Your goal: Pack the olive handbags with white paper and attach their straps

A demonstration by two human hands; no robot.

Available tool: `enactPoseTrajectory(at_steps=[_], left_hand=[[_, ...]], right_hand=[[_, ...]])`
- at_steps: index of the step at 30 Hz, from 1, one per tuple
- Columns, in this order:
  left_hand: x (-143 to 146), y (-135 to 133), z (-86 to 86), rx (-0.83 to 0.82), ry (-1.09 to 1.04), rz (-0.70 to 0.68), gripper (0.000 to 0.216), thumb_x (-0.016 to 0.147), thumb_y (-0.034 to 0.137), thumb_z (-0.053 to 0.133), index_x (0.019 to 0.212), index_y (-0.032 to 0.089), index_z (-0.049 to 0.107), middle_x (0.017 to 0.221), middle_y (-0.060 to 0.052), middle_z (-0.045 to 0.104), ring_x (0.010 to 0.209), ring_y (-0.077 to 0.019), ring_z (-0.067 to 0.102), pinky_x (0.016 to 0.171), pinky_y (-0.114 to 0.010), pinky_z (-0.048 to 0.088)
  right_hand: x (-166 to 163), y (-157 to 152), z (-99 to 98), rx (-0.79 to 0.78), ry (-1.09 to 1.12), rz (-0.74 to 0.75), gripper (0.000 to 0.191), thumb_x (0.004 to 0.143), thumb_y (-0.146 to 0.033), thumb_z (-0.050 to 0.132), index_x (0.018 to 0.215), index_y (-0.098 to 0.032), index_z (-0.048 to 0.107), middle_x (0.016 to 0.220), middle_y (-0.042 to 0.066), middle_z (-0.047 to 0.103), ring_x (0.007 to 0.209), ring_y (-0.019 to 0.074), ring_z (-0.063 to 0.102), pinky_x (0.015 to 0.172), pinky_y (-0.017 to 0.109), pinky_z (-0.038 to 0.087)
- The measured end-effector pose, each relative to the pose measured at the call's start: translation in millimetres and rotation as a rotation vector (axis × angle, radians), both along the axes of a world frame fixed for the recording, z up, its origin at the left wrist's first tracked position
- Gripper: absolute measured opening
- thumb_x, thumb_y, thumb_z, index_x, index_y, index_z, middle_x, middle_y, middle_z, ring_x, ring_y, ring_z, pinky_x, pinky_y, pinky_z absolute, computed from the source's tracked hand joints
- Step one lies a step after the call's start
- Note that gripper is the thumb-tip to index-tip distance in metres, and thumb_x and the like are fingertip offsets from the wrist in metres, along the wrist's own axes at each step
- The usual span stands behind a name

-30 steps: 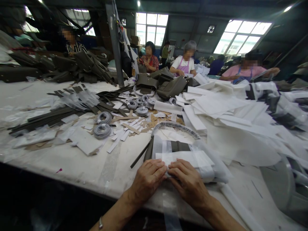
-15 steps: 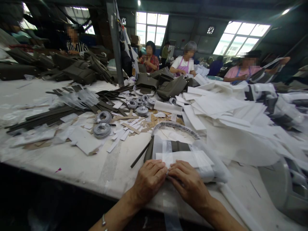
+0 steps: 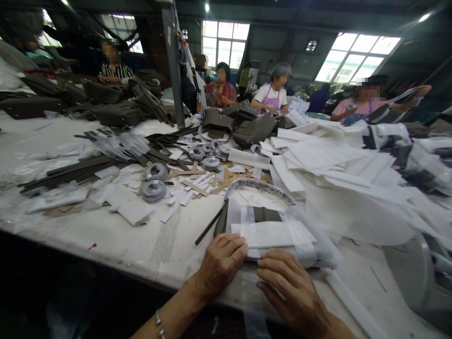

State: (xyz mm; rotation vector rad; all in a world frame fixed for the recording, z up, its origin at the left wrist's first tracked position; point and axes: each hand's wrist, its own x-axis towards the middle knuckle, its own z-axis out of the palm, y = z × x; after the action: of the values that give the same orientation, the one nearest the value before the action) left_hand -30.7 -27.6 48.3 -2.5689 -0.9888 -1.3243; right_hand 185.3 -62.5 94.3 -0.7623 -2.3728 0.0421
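Note:
A dark olive handbag (image 3: 267,214) lies in front of me at the table's near edge, partly wrapped in white foam sheet (image 3: 263,234) and clear plastic strips. Its wrapped handle (image 3: 263,184) arches up behind it. My left hand (image 3: 223,258) is closed over the near left edge of the wrapped bag; its thumb is mostly hidden. Just right of it, my right hand (image 3: 291,287) is loosely bent at the bag's near side, thumb apart from the fingers, with nothing visible in it. A clear plastic strip (image 3: 251,292) hangs from the bag over the table edge between my wrists.
Coiled, wrapped straps (image 3: 154,191) and paper scraps lie beyond the bag to the left. White foam sheets (image 3: 332,165) are heaped at the right. More dark bags (image 3: 254,129) lie farther back near a metal post (image 3: 173,66). Several co-workers sit across the table.
My right hand has moved right and toward me, away from my left hand, and its fingers have loosened. My left hand stays at the bag's edge. The view has shifted slightly.

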Motion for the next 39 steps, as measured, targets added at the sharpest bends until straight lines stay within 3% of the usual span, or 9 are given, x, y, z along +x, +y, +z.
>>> enactPoseTrajectory(at_steps=[5, 8, 12, 16, 20, 23, 29, 35, 39], left_hand=[[-0.2, 0.2, 0.6, 0.0, 0.006, -0.014, 0.018, 0.093, 0.012, 0.053, 0.108, 0.016, 0.063, 0.103, -0.007, 0.072, 0.102, -0.0201, 0.066, 0.089, -0.036, 0.055], [-0.1, 1.1, -1.5, -0.014, 0.011, -0.013, 0.019, 0.092, 0.011, 0.055, 0.108, 0.016, 0.063, 0.104, -0.007, 0.072, 0.104, -0.0202, 0.066, 0.091, -0.036, 0.054], [-0.1, 1.3, -3.2, -0.019, 0.027, -0.003, 0.019, 0.092, 0.011, 0.055, 0.109, 0.016, 0.063, 0.105, -0.006, 0.071, 0.104, -0.0202, 0.065, 0.092, -0.037, 0.053], [-0.1, 0.7, -2.7, -0.02, 0.029, 0.0, 0.019, 0.092, 0.011, 0.054, 0.108, 0.017, 0.063, 0.104, -0.006, 0.072, 0.104, -0.0199, 0.066, 0.091, -0.036, 0.053], [0.8, 1.3, -1.6, -0.011, 0.014, -0.007, 0.018, 0.094, 0.012, 0.052, 0.108, 0.017, 0.063, 0.103, -0.006, 0.072, 0.103, -0.0198, 0.066, 0.089, -0.035, 0.053], [2.1, 2.3, -0.5, -0.018, 0.002, 0.001, 0.018, 0.093, 0.011, 0.052, 0.107, 0.017, 0.062, 0.102, -0.006, 0.072, 0.103, -0.0193, 0.066, 0.088, -0.036, 0.053], [3.4, 0.5, -0.1, -0.027, -0.002, 0.002, 0.017, 0.094, 0.012, 0.051, 0.105, 0.018, 0.063, 0.099, -0.005, 0.073, 0.099, -0.0182, 0.067, 0.085, -0.034, 0.052], [4.0, -3.1, -6.5, -0.035, -0.017, -0.003, 0.017, 0.094, 0.011, 0.052, 0.106, 0.016, 0.063, 0.104, -0.005, 0.073, 0.106, -0.0189, 0.065, 0.09, -0.034, 0.05], [2.5, -9.4, -4.4, -0.05, -0.033, -0.003, 0.018, 0.094, 0.012, 0.052, 0.108, 0.017, 0.063, 0.104, -0.006, 0.072, 0.107, -0.0199, 0.065, 0.092, -0.035, 0.051]], right_hand=[[27.1, -26.7, -17.1, 0.03, -0.261, 0.125, 0.027, 0.096, -0.034, 0.058, 0.117, -0.018, 0.064, 0.11, 0.009, 0.072, 0.102, 0.0251, 0.067, 0.085, 0.037, 0.058], [25.4, -31.2, -44.2, 0.123, -0.253, 0.073, 0.03, 0.097, -0.02, 0.047, 0.121, -0.017, 0.063, 0.114, 0.01, 0.071, 0.108, 0.0261, 0.065, 0.087, 0.041, 0.058], [3.8, -26.5, -59.5, 0.023, -0.166, 0.064, 0.034, 0.097, -0.011, 0.038, 0.12, -0.016, 0.063, 0.114, 0.012, 0.07, 0.111, 0.0248, 0.063, 0.091, 0.041, 0.055], [-14.6, -21.0, -53.2, -0.1, 0.009, 0.168, 0.032, 0.102, -0.016, 0.032, 0.108, -0.017, 0.063, 0.097, 0.01, 0.071, 0.098, 0.0225, 0.065, 0.09, 0.04, 0.053], [-21.1, -20.2, -43.5, -0.269, 0.191, 0.079, 0.025, 0.102, -0.022, 0.037, 0.102, -0.018, 0.061, 0.077, 0.005, 0.065, 0.07, 0.0173, 0.062, 0.064, 0.028, 0.05], [-25.9, -21.7, -40.1, -0.304, 0.234, 0.08, 0.023, 0.103, -0.029, 0.039, 0.099, -0.02, 0.061, 0.071, 0.003, 0.062, 0.063, 0.0166, 0.058, 0.057, 0.027, 0.044], [-37.5, -24.9, -43.1, -0.256, 0.239, 0.163, 0.041, 0.107, -0.043, 0.027, 0.097, -0.02, 0.059, 0.067, 0.003, 0.062, 0.06, 0.0165, 0.056, 0.055, 0.027, 0.042], [-29.1, -5.6, -3.3, -0.274, 0.241, 0.073, 0.019, 0.101, -0.017, 0.041, 0.103, -0.02, 0.06, 0.08, 0.005, 0.065, 0.073, 0.0174, 0.061, 0.065, 0.029, 0.046], [-17.9, 18.7, 12.0, -0.254, 0.177, -0.036, 0.021, 0.102, -0.017, 0.043, 0.101, -0.022, 0.064, 0.088, 0.005, 0.068, 0.084, 0.0199, 0.063, 0.078, 0.035, 0.046]])
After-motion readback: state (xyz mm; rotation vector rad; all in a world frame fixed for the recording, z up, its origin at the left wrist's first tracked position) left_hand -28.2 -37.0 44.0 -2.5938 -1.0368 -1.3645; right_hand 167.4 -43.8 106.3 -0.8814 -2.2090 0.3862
